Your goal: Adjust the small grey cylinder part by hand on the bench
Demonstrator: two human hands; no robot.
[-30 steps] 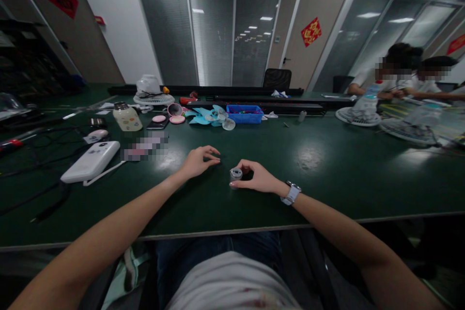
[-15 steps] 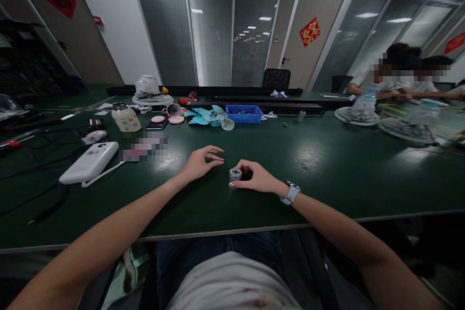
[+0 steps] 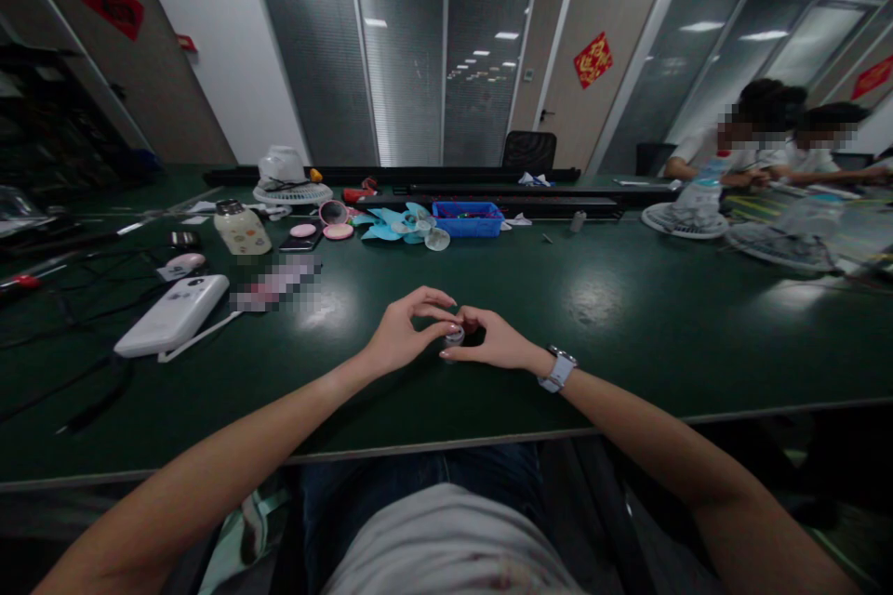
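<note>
- A small silver cylindrical part (image 3: 455, 335) sits on the green table (image 3: 628, 316), pinched between two hands.
- The right hand (image 3: 497, 342) curls around it; left hand (image 3: 405, 333) fingertips close on its top.
- A white power bank (image 3: 172, 314) lies well apart to the left.

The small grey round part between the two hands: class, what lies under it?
The small grey round part sits over the dark green table. Left hand and right hand cover its sides; its underside is hidden.

red diamond door sign (image 3: 593, 59) with gold character, unreadable, red wall sign (image 3: 113, 2) with dark marks, unreadable, no other legible text
</note>
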